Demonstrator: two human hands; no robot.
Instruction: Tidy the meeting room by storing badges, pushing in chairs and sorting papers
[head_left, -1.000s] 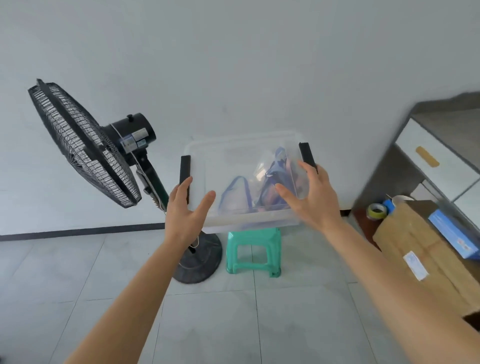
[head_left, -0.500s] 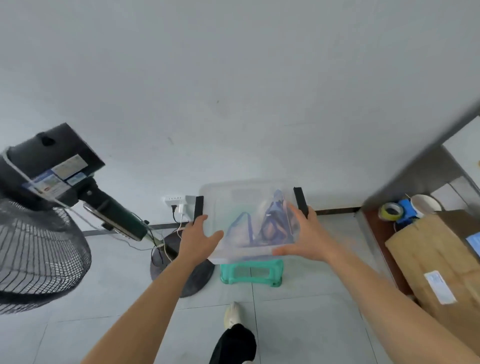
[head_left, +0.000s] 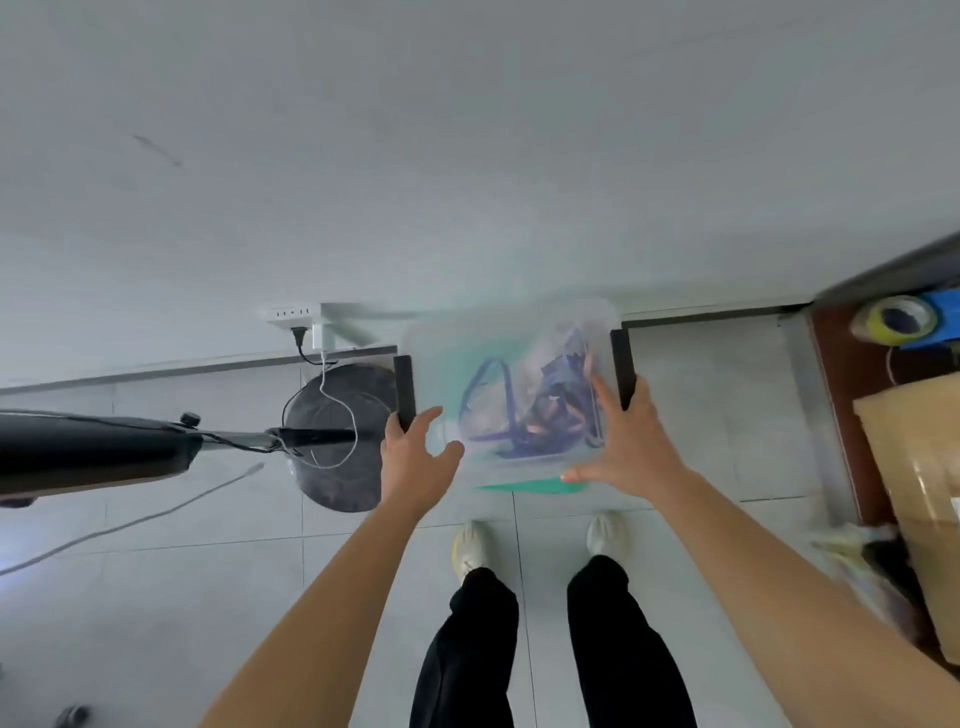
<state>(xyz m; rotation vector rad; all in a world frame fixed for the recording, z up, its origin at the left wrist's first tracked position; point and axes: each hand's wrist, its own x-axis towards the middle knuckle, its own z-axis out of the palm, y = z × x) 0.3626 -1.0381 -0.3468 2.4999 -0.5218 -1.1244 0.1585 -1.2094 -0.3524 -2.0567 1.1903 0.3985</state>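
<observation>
- Lowered, clear plastic bin (head_left: 435, 371) now rests on green plastic stool (head_left: 524, 487).
- Left hand (head_left: 415, 457), right hand (head_left: 628, 447) flat-fingered against its sides.
- Black round fan base (head_left: 343, 483) crowds left.

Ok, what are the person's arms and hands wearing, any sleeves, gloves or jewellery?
The left hand and right hand are bare: no gloves, rings or watch visible. Both forearms are uncovered, with no sleeve in view. Below them, black trousers and pale shoes.

Between my left hand (head_left: 415, 460) and right hand (head_left: 631, 441): clear plastic box (head_left: 441, 358), black clip handles (head_left: 622, 364), blue lanyards (head_left: 488, 397); green stool (head_left: 524, 487) under.
</observation>
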